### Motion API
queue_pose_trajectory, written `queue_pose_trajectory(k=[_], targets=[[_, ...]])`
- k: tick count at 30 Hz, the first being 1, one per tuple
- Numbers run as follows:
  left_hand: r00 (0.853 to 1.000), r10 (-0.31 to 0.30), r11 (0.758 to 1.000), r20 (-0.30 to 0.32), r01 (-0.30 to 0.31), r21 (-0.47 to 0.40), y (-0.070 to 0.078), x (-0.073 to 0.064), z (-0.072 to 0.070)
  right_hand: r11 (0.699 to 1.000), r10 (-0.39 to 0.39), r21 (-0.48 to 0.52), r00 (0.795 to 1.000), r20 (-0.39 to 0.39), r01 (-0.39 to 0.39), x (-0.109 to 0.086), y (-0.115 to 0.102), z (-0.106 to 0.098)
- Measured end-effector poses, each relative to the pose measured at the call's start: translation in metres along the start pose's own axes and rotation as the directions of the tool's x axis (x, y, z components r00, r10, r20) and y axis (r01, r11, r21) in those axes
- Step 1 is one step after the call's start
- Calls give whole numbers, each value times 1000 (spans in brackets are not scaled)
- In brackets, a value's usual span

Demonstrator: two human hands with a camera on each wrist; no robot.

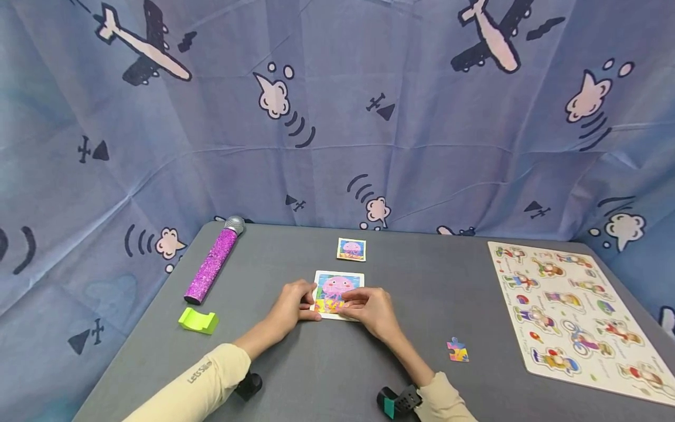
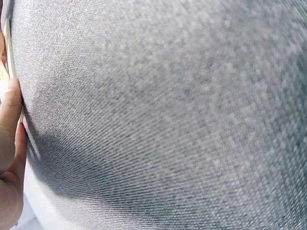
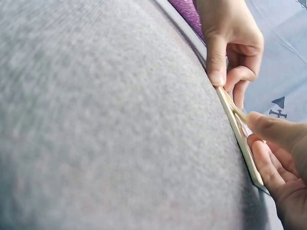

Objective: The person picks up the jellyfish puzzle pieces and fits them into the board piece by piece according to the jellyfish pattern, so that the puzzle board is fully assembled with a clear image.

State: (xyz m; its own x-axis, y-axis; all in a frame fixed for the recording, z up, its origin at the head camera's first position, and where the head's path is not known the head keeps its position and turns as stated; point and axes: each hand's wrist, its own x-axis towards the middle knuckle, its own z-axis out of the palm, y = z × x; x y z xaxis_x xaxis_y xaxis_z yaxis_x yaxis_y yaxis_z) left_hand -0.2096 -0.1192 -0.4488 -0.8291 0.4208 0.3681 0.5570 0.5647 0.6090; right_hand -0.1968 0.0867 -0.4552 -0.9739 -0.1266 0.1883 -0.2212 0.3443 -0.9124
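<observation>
A small framed jigsaw puzzle (image 1: 336, 286) with a pink jellyfish picture lies on the grey table. My left hand (image 1: 289, 308) grips its left edge, thumb at the lower left corner and fingers curled along the side. Over the lower right of the picture, my right hand (image 1: 371, 310) pinches a jigsaw piece (image 3: 240, 114) between thumb and fingers; the piece is tilted up from the frame, and its face is mostly hidden. Another jigsaw piece (image 1: 457, 350), pink, blue and yellow, lies apart to the right of the right hand.
Beyond the puzzle lies a small jellyfish picture card (image 1: 351, 249). To the left are a purple glitter microphone (image 1: 213, 264) and a lime green block (image 1: 198, 321) with a curved top. A large board of sports figures (image 1: 569, 305) covers the right side. A patterned blue curtain (image 1: 337, 117) hangs behind.
</observation>
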Motion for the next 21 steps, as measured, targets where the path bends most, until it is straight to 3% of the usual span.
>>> queue_pose_trajectory(k=[5, 12, 21], targets=[[1000, 18, 1000, -12, -18, -18, 0, 0, 0, 994, -32, -102, 999, 6, 32, 2, -4, 1], [1000, 7, 1000, -5, -7, -12, -2, 0, 0, 963, -109, -244, 994, 25, 112, 4, -6, 0], [1000, 5, 1000, -1, -5, -5, 2, 0, -1, 968, -103, -225, 993, 59, 114, 6, -8, -4]])
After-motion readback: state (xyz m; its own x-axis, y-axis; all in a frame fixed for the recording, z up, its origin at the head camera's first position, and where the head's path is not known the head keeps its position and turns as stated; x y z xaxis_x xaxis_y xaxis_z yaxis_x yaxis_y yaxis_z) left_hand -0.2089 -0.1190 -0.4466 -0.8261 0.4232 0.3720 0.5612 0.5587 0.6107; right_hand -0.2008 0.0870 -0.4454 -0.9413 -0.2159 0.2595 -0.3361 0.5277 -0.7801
